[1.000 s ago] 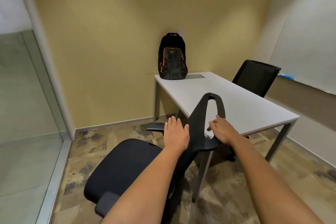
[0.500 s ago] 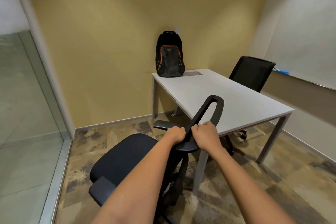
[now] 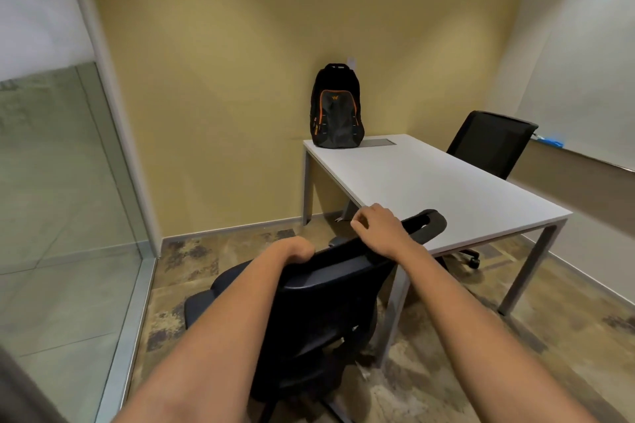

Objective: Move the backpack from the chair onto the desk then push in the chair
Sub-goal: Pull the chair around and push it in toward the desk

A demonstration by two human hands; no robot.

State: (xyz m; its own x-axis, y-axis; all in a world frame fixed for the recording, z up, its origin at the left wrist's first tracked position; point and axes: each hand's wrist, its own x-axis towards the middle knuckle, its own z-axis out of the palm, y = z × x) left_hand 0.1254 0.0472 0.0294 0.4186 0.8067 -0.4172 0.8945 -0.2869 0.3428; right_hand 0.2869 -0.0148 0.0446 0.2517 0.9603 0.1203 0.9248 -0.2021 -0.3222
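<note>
A black backpack (image 3: 336, 110) with orange trim stands upright on the far left corner of the white desk (image 3: 429, 189), against the yellow wall. A black office chair (image 3: 326, 302) stands at the desk's near corner, its backrest turned toward me. My left hand (image 3: 295, 251) curls over the left end of the backrest's top edge. My right hand (image 3: 381, 230) grips the top edge further right, near the desk's front edge. The seat is partly hidden behind the backrest and my left arm.
A second black chair (image 3: 491, 141) sits at the desk's far right side, below a whiteboard ledge with a blue item (image 3: 549, 141). A glass partition (image 3: 62, 216) runs along the left. The desk's near leg (image 3: 391, 312) stands right beside the chair. Patterned floor spreads around.
The chair has swivelled so its backrest now faces me broadside. My hands have spread apart along its top edge, and the view has shifted slightly.
</note>
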